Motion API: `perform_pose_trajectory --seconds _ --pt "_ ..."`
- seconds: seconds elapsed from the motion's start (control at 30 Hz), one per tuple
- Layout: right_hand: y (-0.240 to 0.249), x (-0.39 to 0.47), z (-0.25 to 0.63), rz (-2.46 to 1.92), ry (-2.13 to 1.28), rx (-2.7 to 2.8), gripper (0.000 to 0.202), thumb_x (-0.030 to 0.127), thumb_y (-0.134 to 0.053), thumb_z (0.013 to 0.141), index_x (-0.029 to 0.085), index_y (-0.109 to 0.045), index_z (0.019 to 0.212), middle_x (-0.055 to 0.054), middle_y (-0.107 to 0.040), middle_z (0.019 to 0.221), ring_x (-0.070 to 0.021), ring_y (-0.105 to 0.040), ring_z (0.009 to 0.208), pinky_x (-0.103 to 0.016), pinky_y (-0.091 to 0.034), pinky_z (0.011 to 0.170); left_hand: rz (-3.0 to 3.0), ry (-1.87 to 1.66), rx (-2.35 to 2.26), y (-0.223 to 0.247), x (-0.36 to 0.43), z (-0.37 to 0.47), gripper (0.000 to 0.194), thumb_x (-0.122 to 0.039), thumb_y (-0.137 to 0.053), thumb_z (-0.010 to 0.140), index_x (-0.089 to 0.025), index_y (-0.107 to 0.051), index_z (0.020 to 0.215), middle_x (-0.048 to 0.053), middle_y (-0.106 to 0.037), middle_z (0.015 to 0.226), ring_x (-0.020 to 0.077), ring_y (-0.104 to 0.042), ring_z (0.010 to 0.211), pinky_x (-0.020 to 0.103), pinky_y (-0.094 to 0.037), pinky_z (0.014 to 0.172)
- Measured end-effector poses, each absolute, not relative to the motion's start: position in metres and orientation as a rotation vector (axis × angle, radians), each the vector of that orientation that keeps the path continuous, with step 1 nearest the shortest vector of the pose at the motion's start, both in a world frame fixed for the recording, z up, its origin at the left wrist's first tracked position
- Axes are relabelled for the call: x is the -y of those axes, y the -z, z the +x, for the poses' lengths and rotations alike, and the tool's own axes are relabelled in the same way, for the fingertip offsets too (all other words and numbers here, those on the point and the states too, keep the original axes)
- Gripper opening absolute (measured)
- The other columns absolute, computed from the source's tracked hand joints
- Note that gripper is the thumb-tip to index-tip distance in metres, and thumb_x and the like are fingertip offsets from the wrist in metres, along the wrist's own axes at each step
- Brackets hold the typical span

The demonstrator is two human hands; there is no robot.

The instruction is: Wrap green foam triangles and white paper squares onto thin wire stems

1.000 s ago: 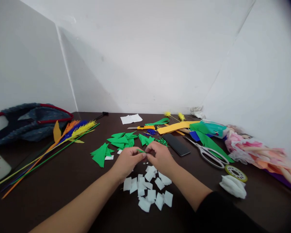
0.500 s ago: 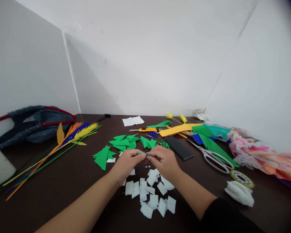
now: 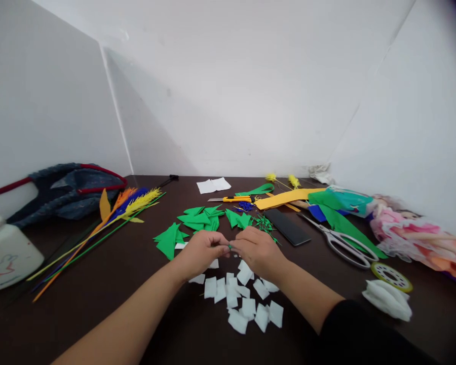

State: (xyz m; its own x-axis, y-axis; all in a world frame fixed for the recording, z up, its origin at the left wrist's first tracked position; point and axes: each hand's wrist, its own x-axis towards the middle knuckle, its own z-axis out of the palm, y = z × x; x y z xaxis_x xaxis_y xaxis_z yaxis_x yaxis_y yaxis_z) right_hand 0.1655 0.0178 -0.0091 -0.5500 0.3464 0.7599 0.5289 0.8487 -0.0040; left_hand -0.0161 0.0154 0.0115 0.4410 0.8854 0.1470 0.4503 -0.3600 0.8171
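Hands (image 3: 204, 252) close together, tiny green piece (image 3: 230, 247) between them.

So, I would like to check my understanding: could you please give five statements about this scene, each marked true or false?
1. A green piece shows between the fingertips of the left hand and right hand. True.
2. The scissors are in the right hand. False: they lie on the table.
3. The cutter has its blade out. True.
4. The white squares form one neat stack. False: they are scattered, some overlapping.
5. The bottle is cut off by the picture's left edge. True.
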Motion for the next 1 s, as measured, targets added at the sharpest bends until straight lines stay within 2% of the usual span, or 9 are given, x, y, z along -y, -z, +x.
perform_pose_trajectory --seconds 0.1,0.2,0.3,0.47,0.6,0.77,0.83,0.9,1.0 --pt "0.008 -0.017 0.162 -0.757 -0.042 2.064 0.01 0.019 -0.057 0.076 0.016 -0.066 0.076 -0.005 -0.064 0.071 -0.0145 -0.056 0.069 -0.026 -0.046 0.065 2.401 -0.901 -1.236 -0.01 -0.011 -0.013 0.014 -0.022 -0.05 0.075 -0.019 -0.063 0.071 0.001 -0.064 0.068 0.0153 -0.055 0.068 0.03 -0.041 0.073" --pt "0.006 -0.014 0.157 -1.024 -0.44 1.882 0.005 0.017 -0.061 0.07 0.018 -0.066 0.069 -0.001 -0.064 0.064 -0.0121 -0.058 0.061 -0.023 -0.046 0.058 2.746 -1.024 -1.277 -0.008 -0.007 -0.011 0.017 -0.018 -0.045 0.078 -0.019 -0.061 0.071 0.001 -0.061 0.069 0.0153 -0.053 0.071 0.042 -0.029 0.093" --pt "0.004 -0.014 0.156 -1.149 -0.639 1.785 0.006 0.017 -0.06 0.069 0.018 -0.066 0.068 0.001 -0.062 0.058 -0.0112 -0.056 0.053 -0.021 -0.044 0.05 2.711 -0.999 -1.278 -0.008 -0.007 -0.012 0.017 -0.021 -0.045 0.08 -0.02 -0.06 0.073 0.001 -0.062 0.074 0.016 -0.053 0.076 0.044 -0.023 0.097" --pt "0.006 -0.015 0.16 -0.763 -0.132 2.092 0.011 0.016 -0.054 0.076 0.017 -0.064 0.072 -0.004 -0.062 0.07 -0.0141 -0.055 0.068 -0.026 -0.045 0.063 2.075 -0.769 -1.097 -0.01 -0.015 -0.018 0.028 -0.037 -0.043 0.082 -0.018 -0.061 0.089 0.004 -0.066 0.088 0.0172 -0.057 0.083 0.03 -0.042 0.077" --pt "0.007 -0.015 0.162 -0.589 0.246 2.274 0.02 0.012 -0.046 0.082 0.016 -0.063 0.073 -0.005 -0.06 0.071 -0.0148 -0.049 0.067 -0.027 -0.042 0.061 1.909 -0.72 -1.012 -0.007 -0.017 -0.022 0.024 -0.031 -0.047 0.079 -0.014 -0.063 0.074 0.004 -0.067 0.077 0.0152 -0.057 0.074 0.026 -0.042 0.071" --pt "0.007 -0.016 0.159 -0.548 0.268 2.246 0.016 0.013 -0.049 0.081 0.016 -0.064 0.077 -0.006 -0.061 0.073 -0.0151 -0.051 0.069 -0.027 -0.043 0.063 1.964 -0.687 -1.093 -0.007 -0.016 -0.025 0.018 -0.026 -0.05 0.076 -0.014 -0.061 0.067 0.002 -0.065 0.068 0.0134 -0.055 0.066 0.024 -0.041 0.063" --pt "0.009 -0.017 0.158 -0.589 0.171 2.225 0.013 0.014 -0.052 0.079 0.016 -0.065 0.078 -0.006 -0.062 0.072 -0.0155 -0.053 0.071 -0.026 -0.044 0.064 2.116 -0.676 -1.168 -0.009 -0.014 -0.024 0.017 -0.025 -0.049 0.076 -0.016 -0.061 0.067 0.001 -0.064 0.068 0.0138 -0.055 0.067 0.026 -0.041 0.067" --pt "0.011 -0.02 0.157 -0.676 0.013 2.191 0.009 0.015 -0.056 0.076 0.017 -0.065 0.076 -0.004 -0.062 0.07 -0.0145 -0.055 0.069 -0.025 -0.045 0.063 2.383 -0.669 -1.251 -0.012 -0.012 -0.022 0.014 -0.024 -0.05 0.077 -0.018 -0.061 0.069 -0.001 -0.063 0.068 0.0148 -0.055 0.071 0.032 -0.038 0.081" --pt "0.015 -0.024 0.156 -0.854 -0.227 2.086 0.007 0.014 -0.06 0.072 0.019 -0.064 0.07 -0.001 -0.062 0.066 -0.0119 -0.056 0.063 -0.023 -0.045 0.059 2.761 -0.677 -1.293 -0.016 -0.009 -0.019 0.014 -0.022 -0.048 0.079 -0.019 -0.06 0.074 0.001 -0.063 0.072 0.0168 -0.055 0.078 0.045 -0.021 0.098"
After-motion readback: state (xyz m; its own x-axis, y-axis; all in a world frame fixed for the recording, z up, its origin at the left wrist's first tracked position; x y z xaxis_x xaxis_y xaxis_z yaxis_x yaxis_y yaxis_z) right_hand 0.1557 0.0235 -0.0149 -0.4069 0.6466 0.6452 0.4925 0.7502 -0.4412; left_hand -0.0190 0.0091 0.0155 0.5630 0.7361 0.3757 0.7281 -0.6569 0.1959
